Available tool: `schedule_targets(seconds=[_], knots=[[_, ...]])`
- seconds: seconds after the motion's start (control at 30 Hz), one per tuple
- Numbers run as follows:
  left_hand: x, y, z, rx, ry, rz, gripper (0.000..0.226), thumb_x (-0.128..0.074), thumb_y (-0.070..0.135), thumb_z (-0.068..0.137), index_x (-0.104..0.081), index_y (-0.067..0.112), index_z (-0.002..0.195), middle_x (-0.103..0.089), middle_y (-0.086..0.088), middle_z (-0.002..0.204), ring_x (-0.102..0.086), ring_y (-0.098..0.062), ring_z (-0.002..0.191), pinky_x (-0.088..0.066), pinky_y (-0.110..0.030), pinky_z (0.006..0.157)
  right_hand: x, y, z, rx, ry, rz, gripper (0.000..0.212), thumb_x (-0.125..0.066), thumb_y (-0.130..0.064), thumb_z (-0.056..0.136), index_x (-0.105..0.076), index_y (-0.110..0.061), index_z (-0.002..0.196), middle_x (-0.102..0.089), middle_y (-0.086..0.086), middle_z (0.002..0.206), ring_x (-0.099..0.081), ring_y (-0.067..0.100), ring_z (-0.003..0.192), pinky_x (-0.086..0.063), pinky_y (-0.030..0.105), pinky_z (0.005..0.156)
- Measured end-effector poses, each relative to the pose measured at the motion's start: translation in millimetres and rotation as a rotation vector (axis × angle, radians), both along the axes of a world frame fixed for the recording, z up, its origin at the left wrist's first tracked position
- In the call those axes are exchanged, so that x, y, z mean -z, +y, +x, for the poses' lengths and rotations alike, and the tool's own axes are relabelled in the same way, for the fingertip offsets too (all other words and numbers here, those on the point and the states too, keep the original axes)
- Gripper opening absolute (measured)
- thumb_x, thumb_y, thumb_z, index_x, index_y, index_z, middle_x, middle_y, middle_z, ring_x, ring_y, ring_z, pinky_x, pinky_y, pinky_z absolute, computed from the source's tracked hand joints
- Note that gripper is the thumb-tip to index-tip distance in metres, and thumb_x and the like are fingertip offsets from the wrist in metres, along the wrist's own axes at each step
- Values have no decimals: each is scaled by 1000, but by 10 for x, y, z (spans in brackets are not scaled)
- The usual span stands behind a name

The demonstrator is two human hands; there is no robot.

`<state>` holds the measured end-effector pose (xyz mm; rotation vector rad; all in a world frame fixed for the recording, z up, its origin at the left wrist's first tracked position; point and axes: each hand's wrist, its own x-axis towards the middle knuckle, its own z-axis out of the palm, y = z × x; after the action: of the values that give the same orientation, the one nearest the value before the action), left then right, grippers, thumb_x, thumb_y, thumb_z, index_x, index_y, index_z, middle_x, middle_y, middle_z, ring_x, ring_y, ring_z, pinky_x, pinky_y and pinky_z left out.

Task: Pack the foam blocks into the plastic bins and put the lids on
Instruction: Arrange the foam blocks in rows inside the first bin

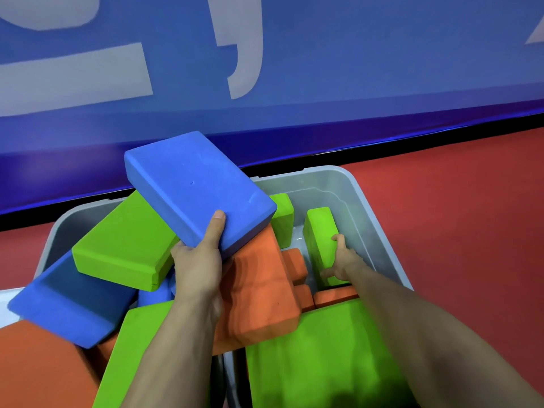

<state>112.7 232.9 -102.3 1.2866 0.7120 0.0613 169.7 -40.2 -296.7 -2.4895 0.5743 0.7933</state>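
A grey plastic bin [362, 198] lies on the floor in front of me, with a loose pile of foam blocks in and over it. My left hand [200, 260] grips the near end of a blue block [194, 187] raised above the pile, thumb on its top face. My right hand [343, 260] reaches down into the bin's right side and holds an upright green block [319, 234] standing on the bin floor. Orange blocks [262, 290] and other green blocks [123, 242] lie tilted beneath the raised one. Another blue block [67, 301] hangs over the left rim.
A red floor [456, 207] spreads to the right of the bin. A blue padded wall [294, 69] with grey lettering stands right behind it. A large green block [318, 354] and an orange block [35, 366] lie nearest me. No lid is in view.
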Motion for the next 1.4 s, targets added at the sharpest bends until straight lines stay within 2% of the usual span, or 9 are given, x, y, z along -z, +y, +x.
schedule_targets(seconds=[0.37,0.5,0.6,0.77,0.9,1.0,1.1,1.27,1.4], knots=[[-230,-30,-38,149,127,82,40,-83,48,76,-72,17,98,-77,4,101,-72,-19,93,-56,-42,88,-928,5,-112,342,-374,210,85,-83,-50,73,-41,-20,141,-59,10,136,-58,30,123,-46,39,104],[-257,-24,-104,222,233,139,79,-83,66,59,-67,12,114,-71,-7,111,-69,-27,91,-58,-44,80,-1512,139,-348,514,-553,342,73,-81,-41,78,-45,-15,137,-64,7,125,-63,23,111,-48,38,99],[-165,30,-69,264,295,269,119,-69,84,40,-60,6,131,-64,-14,127,-64,-36,109,-54,-52,95,-1982,231,-565,814,-643,588,56,-80,-32,82,-51,-15,127,-68,7,116,-67,22,97,-58,48,88],[-391,-45,-180,250,404,571,98,-60,70,84,-34,3,150,-31,-28,153,-33,-44,140,-27,-49,117,-2491,205,-1003,1114,-591,905,21,-66,-33,92,-63,-13,89,-67,5,85,-65,19,71,-57,42,68],[-419,-105,-285,210,276,862,83,-65,57,88,-36,7,148,-30,-21,152,-26,-39,141,-29,-51,112,-2698,85,-1084,1095,-411,1096,19,-57,-38,94,-66,-22,95,-69,6,95,-65,21,86,-57,44,84],[-482,-103,-264,233,-86,962,74,-63,53,90,-43,12,148,-42,-17,148,-34,-35,139,-27,-47,116,-2778,67,-1104,1078,-370,1155,22,-56,-36,98,-64,-19,87,-65,6,84,-64,21,80,-56,46,87],[-631,-267,-333,501,-476,625,75,-68,58,83,-42,34,149,-47,11,148,-41,-6,138,-36,-43,115,-2762,97,-1094,1034,-359,1145,24,-58,-41,98,-66,-19,102,-67,7,93,-67,22,84,-59,47,77],[-621,-536,-417,902,-623,808,95,-83,45,77,-26,51,152,-17,16,164,-19,1,149,-41,-49,113,-2738,73,-1067,1002,-436,1015,36,-62,-46,95,-66,-16,113,-71,10,104,-72,25,89,-62,40,63],[-552,-613,-382,883,-620,838,85,-82,28,82,-33,33,151,-39,11,151,-34,0,137,-35,-35,116,-2693,29,-1100,985,-446,1011,29,-61,-43,97,-65,-15,103,-70,9,96,-71,25,84,-62,42,66]])
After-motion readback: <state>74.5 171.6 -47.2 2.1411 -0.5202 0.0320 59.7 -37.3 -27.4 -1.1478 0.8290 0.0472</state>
